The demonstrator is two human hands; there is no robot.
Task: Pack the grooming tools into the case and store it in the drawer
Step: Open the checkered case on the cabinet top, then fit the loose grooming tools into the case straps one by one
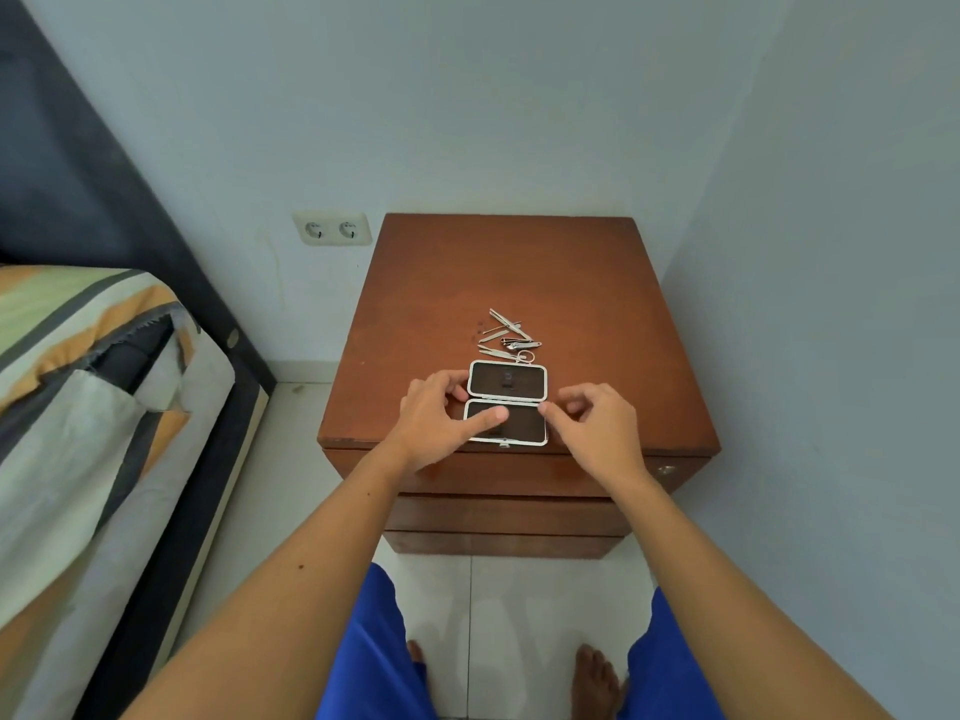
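A small case (507, 380) with a silver rim and dark lining lies open flat near the front edge of a brown wooden nightstand (597, 304). Both halves look bare of tools. Just behind it lies a loose pile of silver grooming tools (506, 337), among them tweezers, clippers and small scissors. My left hand (436, 423) holds the case's left side, thumb on the near half and fingers at the far half. My right hand (592, 428) touches the near half's right edge with its fingertips.
The nightstand's stacked drawers (509, 517) below the top are closed. A bed with a striped cover (78, 407) stands at the left. A double wall socket (332, 229) sits beside the nightstand. Walls close in behind and at the right. My bare feet stand on white tiles.
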